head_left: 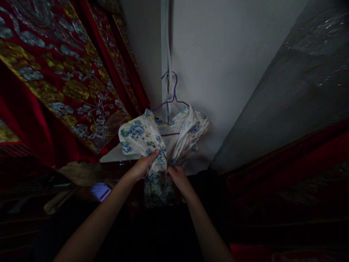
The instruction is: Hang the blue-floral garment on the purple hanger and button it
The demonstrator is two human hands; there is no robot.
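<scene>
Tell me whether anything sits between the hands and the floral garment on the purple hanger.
Nothing visible does. The left hand and right hand both already grip the floral garment near its middle, below the purple hanger hooked up against the white wall.

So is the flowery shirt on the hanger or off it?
On it. The flowery shirt drapes over the purple hanger, while the left hand and right hand grip it.

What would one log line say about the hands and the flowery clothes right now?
left hand: grips flowery garment | right hand: grips same garment, front | garment: on purple hanger against white wall
</scene>
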